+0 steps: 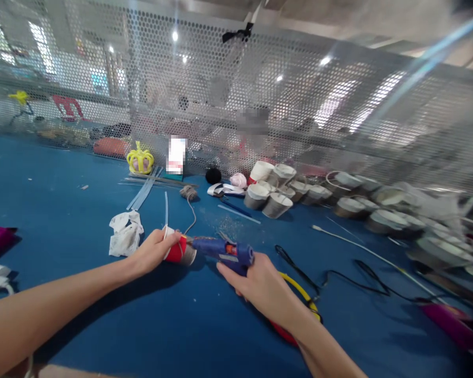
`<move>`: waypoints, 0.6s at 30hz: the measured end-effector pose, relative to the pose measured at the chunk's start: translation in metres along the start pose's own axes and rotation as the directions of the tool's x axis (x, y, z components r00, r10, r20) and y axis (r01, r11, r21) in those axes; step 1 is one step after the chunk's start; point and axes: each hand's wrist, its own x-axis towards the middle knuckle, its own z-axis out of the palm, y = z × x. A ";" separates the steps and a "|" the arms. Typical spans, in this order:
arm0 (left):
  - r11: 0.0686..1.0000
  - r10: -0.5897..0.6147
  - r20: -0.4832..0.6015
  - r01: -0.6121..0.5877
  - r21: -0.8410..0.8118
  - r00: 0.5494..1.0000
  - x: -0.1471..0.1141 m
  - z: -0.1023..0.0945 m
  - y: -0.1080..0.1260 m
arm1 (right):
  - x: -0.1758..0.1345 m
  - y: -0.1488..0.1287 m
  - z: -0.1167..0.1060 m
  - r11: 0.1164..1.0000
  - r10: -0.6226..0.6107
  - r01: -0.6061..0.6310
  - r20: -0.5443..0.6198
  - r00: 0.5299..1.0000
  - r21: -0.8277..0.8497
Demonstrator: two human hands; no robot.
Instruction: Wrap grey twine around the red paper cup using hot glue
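Observation:
My left hand is closed on a small cup partly wrapped in red, which lies on its side on the blue table. In my right hand is a blue glue gun, its nozzle touching or very close to the red band. Grey yarn runs from the cup back to a small ball of yarn. A clear glue stick lies just beyond my left fingers. Left of the cup rests a crumpled white plastic bag.
Many grey and white cups crowd the back right. Clear sticks, a yellow crown and a phone stand near the perforated metal screen. A black cable and a white cable cross the right side.

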 end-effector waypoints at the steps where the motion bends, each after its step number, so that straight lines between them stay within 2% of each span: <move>1: 1.000 -0.002 0.003 0.002 0.003 1.000 0.000 0.000 0.000 | 0.000 0.000 0.000 1.000 -0.006 0.006 0.001 1.000 -0.002; 18: 0.996 -0.003 0.013 0.004 -0.087 1.000 0.002 0.001 -0.003 | -0.003 -0.001 0.001 0.996 -0.035 0.034 -0.006 0.999 -0.077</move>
